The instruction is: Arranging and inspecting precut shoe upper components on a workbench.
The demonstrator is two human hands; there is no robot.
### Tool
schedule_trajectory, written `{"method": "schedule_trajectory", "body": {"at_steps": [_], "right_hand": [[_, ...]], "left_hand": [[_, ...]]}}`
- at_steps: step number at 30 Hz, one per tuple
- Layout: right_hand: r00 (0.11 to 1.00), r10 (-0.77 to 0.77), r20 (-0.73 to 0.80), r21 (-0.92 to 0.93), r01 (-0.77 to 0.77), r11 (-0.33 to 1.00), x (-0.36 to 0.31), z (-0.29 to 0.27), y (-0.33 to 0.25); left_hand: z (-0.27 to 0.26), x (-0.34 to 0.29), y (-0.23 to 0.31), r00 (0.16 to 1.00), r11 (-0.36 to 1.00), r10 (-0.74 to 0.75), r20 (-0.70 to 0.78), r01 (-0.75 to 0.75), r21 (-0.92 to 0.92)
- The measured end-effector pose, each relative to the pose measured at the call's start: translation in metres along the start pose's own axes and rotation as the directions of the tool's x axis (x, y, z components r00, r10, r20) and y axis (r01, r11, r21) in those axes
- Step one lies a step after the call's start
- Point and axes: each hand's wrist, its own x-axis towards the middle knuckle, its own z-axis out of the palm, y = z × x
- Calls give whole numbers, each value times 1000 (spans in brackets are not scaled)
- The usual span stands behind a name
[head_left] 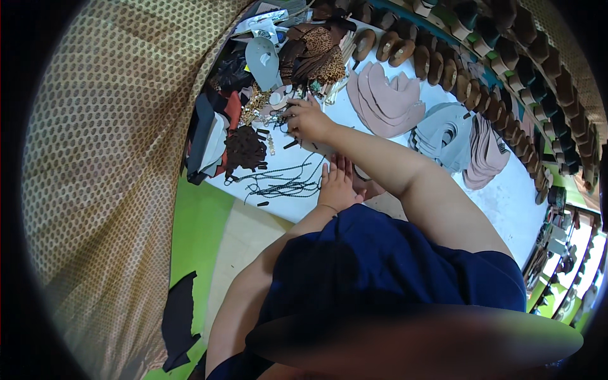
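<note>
Trim pieces (256, 104), small and shiny, lie toward the far left of the white table (506, 199), beside the right hand (308, 121); whether it clamps any cannot be told. The left hand (337, 189) is nearer, by dark cords (288, 184), grip also unclear. A light fingertip pinch should avoid scattering.

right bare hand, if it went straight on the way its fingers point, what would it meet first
The right hand points leftward, so it would probably first meet the heap of small, shiny gold-coloured and silvery pieces close beside it; depth is unclear, so it might pass above them.
</note>
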Motion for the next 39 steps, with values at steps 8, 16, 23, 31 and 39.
{"method": "schedule_trajectory", "body": {"at_steps": [8, 16, 23, 31, 39], "right_hand": [[926, 189, -328, 325, -77, 942, -17, -31, 17], [771, 624, 130, 958, -261, 122, -46, -72, 19], [724, 679, 124, 965, -247, 87, -51, -105, 12], [739, 666, 95, 981, -182, 61, -51, -155, -27], [736, 666, -118, 723, -396, 566, -113, -147, -28]], "left_hand": [[10, -2, -6, 976, 996, 82, -202, -86, -10], [4, -2, -2, 976, 995, 79, -203, -89, -41], [7, -2, -3, 969, 995, 86, -231, -95, -28], [-3, -6, 2, 978, 998, 60, -199, -65, -19], [-5, -8, 3, 980, 999, 54, -191, -53, 9]]}}
